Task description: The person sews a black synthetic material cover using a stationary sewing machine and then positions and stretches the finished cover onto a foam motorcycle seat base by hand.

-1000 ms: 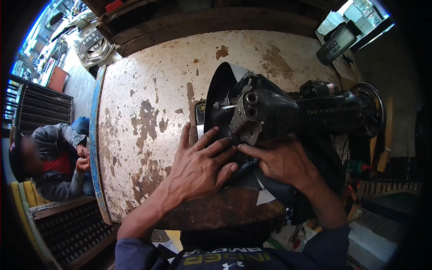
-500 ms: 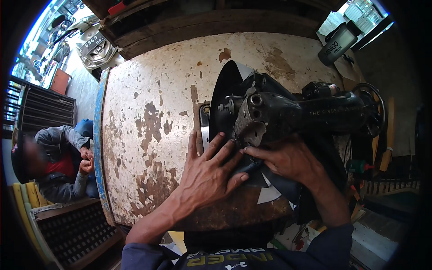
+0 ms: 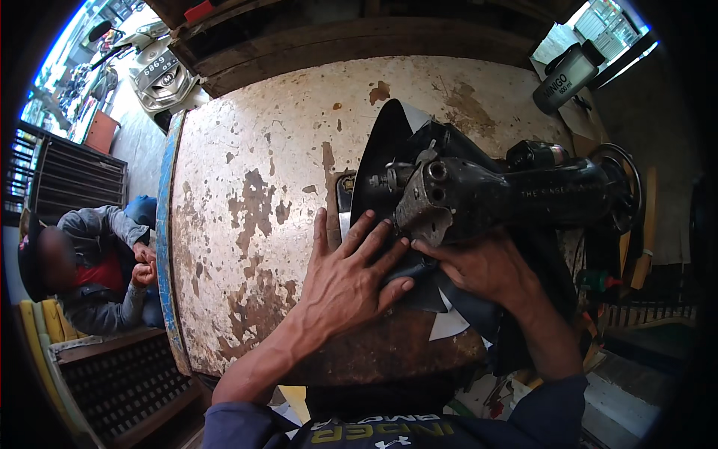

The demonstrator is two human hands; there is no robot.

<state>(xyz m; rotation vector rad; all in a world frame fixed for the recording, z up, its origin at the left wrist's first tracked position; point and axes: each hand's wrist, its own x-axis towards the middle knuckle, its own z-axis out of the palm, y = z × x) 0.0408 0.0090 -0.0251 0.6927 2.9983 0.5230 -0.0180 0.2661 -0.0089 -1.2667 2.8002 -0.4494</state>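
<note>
A black sewing machine (image 3: pixel 516 191) with worn metal at its needle end stands on the right of the table. Under its needle lies a black sheet of leather-like material (image 3: pixel 378 150), part of it rising in a curved flap at the far side. My left hand (image 3: pixel 348 280) is open, its fingers spread on the near left part of the sheet beside the needle. On the other side of the needle, my right hand (image 3: pixel 479 266) grips the sheet, thumb toward the needle; the machine's arm partly hides its fingers. Pale backing (image 3: pixel 449 325) shows at the sheet's near edge.
The worn white table (image 3: pixel 217 165) has a blue left edge. A person (image 3: pixel 97 262) sits beyond it, hands together. A grey bottle (image 3: pixel 568 78) stands at the far right, near the machine's handwheel (image 3: pixel 628 179). A green bottle (image 3: pixel 594 280) lies below the wheel. A motorcycle (image 3: pixel 157 75) is parked far left.
The view has shifted slightly, so the machine and table appear a little lower and to the right. Both hands remain on the black sheet beside the needle, with only small finger movement.
</note>
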